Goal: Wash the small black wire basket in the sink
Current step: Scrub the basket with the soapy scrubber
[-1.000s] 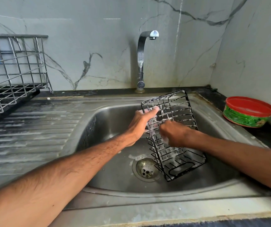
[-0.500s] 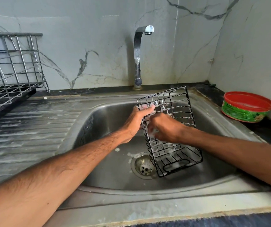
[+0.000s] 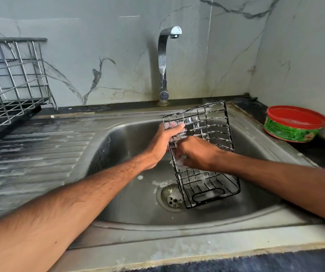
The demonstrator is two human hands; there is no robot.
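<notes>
A steel sink (image 3: pixel 118 146) set against marble-look wall tiles fills our view, with the tap (image 3: pixel 162 61) not running and a red-lidded green tub (image 3: pixel 293 124) on the dark counter to the right. The small black wire basket (image 3: pixel 212 122) stands tilted in the basin, its lower end down just beside the drain (image 3: pixel 170 197) and its upper end leaning toward the back rim, with suds clinging to the wires. Our left hand (image 3: pixel 161 144) grips the upper left corner, fingers wrapped through the grid. Our right hand (image 3: pixel 198 154) has worked across from the middle of the basket over the last second and now sits at its left side, almost touching the left hand. Its fingers are curled over foam, but we cannot tell whether they hold a scrubber. We judge the soaping is reaching this edge, with the rinse not yet begun.
</notes>
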